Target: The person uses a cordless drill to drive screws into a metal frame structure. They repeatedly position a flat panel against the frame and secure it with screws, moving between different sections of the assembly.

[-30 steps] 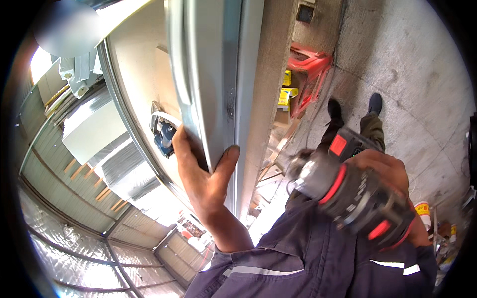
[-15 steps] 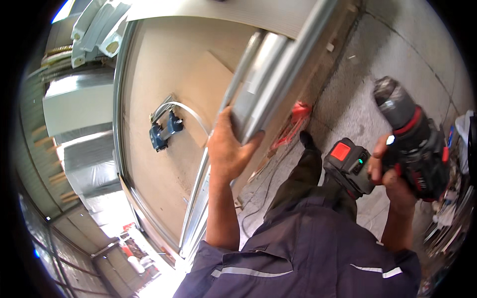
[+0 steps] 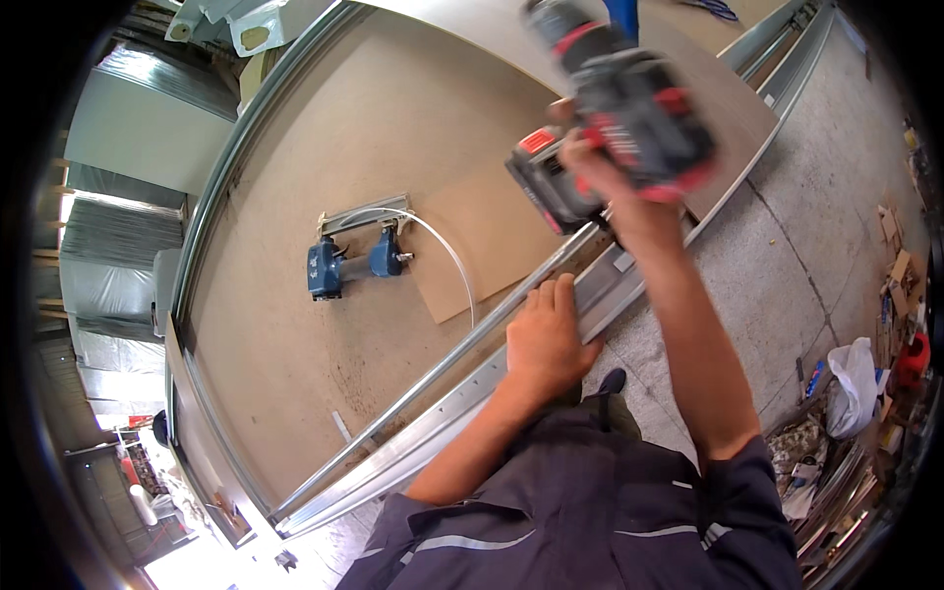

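My right hand [image 3: 619, 187] grips a black and red cordless drill [image 3: 644, 123] by its handle. Held up over the table's edge, the drill is blurred by motion, and its battery faces left. Below it, my left hand [image 3: 547, 339] clasps a silver metal rail [image 3: 472, 398] along the near edge, its fingers over the rail and the thumb on the outer side. Beyond that hand, a loose brown board [image 3: 492, 246] lies on the large tan panel [image 3: 285, 187]. A blue nail gun [image 3: 356, 264] with a thin white hose [image 3: 454, 258] rests left of the board.
Another metal rail [image 3: 221, 177] bounds the table's far left side. A pale sheet [image 3: 472, 34] covers part of the table at the top. Wrapped stacks [image 3: 113, 251] stand at left. At right, a white plastic bag [image 3: 854, 388] and wood scraps [image 3: 897, 280] lie on the concrete floor.
My right hand has swung the drill up and left, from beside my body to above the table's edge. My view has turned, and my left hand remains on the rail.
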`<action>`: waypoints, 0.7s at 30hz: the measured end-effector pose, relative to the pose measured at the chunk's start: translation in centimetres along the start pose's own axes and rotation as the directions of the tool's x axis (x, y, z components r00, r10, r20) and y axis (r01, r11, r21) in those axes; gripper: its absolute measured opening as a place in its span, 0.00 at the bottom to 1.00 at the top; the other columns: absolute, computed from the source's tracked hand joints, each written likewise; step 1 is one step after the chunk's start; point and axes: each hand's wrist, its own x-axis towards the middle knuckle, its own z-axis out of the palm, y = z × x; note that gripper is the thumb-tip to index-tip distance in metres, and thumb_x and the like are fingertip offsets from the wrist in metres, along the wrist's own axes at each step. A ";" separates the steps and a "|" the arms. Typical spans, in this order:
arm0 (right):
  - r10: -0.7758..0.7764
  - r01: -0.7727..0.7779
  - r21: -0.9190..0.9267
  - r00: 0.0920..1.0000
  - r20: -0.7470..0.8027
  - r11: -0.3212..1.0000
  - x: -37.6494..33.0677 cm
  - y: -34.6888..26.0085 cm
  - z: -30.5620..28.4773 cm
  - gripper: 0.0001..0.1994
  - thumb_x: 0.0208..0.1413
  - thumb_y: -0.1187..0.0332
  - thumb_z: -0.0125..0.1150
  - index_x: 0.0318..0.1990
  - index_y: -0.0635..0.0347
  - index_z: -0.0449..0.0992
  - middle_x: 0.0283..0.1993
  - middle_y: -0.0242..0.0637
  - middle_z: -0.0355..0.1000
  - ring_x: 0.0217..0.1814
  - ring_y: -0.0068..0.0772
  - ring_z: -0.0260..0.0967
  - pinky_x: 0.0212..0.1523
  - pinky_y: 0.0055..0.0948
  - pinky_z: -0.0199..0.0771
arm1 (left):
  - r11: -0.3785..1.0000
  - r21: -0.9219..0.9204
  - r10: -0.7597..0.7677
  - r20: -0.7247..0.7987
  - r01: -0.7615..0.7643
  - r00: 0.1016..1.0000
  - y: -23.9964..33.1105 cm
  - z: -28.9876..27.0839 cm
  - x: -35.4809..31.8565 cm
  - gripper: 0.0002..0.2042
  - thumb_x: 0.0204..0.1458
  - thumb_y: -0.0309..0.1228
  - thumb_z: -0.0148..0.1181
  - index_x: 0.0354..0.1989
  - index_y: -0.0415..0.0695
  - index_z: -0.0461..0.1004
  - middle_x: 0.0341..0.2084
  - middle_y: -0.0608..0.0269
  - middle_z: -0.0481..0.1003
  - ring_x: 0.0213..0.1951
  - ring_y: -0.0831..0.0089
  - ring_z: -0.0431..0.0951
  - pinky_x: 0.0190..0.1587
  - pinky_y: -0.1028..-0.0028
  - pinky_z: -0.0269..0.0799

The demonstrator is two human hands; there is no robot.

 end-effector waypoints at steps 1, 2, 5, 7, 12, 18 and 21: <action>-0.003 0.009 -0.151 0.999 0.044 0.988 0.2 1.8 1.9 0.11 0.52 0.64 0.70 0.39 0.59 0.78 0.39 0.35 0.78 0.40 0.31 0.77 0.42 0.32 0.76 | 1.000 0.012 -0.025 0.026 0.024 0.999 -0.2 -0.5 -0.1 0.37 0.38 0.39 0.72 0.57 0.37 0.63 0.49 0.48 0.71 0.52 0.51 0.73 0.50 0.57 0.72; -0.031 0.059 -0.298 0.995 0.100 0.953 -0.2 3.4 3.9 0.13 0.51 0.63 0.71 0.40 0.58 0.78 0.39 0.37 0.79 0.40 0.33 0.78 0.41 0.33 0.76 | 0.999 0.017 -0.052 0.053 0.051 0.997 -0.8 -0.6 -0.4 0.37 0.38 0.39 0.72 0.57 0.36 0.62 0.49 0.48 0.71 0.52 0.51 0.72 0.50 0.57 0.72; -0.009 0.078 -0.386 0.984 0.176 0.919 -0.9 6.5 6.9 0.17 0.48 0.61 0.73 0.42 0.59 0.77 0.37 0.42 0.79 0.38 0.37 0.79 0.41 0.34 0.78 | 1.000 0.001 -0.030 0.131 0.030 0.991 -0.6 -0.2 0.2 0.38 0.41 0.41 0.69 0.59 0.35 0.61 0.51 0.46 0.70 0.55 0.50 0.71 0.51 0.56 0.72; 0.025 0.070 -0.388 0.972 0.235 0.919 -1.5 8.0 8.2 0.19 0.49 0.58 0.71 0.44 0.59 0.76 0.40 0.46 0.76 0.43 0.46 0.75 0.44 0.39 0.74 | 1.000 0.006 -0.030 0.211 0.029 0.977 -0.4 -0.1 0.5 0.38 0.42 0.42 0.67 0.61 0.35 0.61 0.53 0.45 0.70 0.56 0.50 0.70 0.53 0.55 0.71; 0.091 -0.071 -0.088 0.963 0.253 0.994 -1.8 7.3 10.3 0.15 0.49 0.69 0.69 0.44 0.60 0.74 0.41 0.45 0.75 0.43 0.45 0.74 0.47 0.36 0.74 | 0.992 0.026 -0.130 0.238 0.127 0.962 0.2 -1.3 0.4 0.40 0.44 0.45 0.65 0.64 0.36 0.59 0.58 0.44 0.67 0.61 0.50 0.66 0.57 0.55 0.69; 0.209 -0.083 -0.301 0.886 0.414 0.950 -1.2 6.6 7.5 0.24 0.46 0.71 0.70 0.53 0.58 0.75 0.49 0.47 0.75 0.51 0.49 0.74 0.53 0.36 0.73 | 0.995 0.009 -0.104 0.167 0.104 0.980 0.4 -0.6 0.6 0.42 0.43 0.49 0.68 0.63 0.37 0.59 0.58 0.46 0.67 0.60 0.49 0.68 0.56 0.55 0.69; 0.219 -0.075 -0.333 0.880 0.421 0.940 -1.6 6.4 4.3 0.23 0.47 0.69 0.69 0.53 0.59 0.75 0.49 0.47 0.75 0.51 0.49 0.73 0.55 0.37 0.72 | 0.992 -0.109 -0.057 0.105 0.069 0.993 0.6 -0.7 0.9 0.36 0.46 0.45 0.68 0.61 0.40 0.63 0.57 0.48 0.68 0.57 0.49 0.70 0.55 0.56 0.70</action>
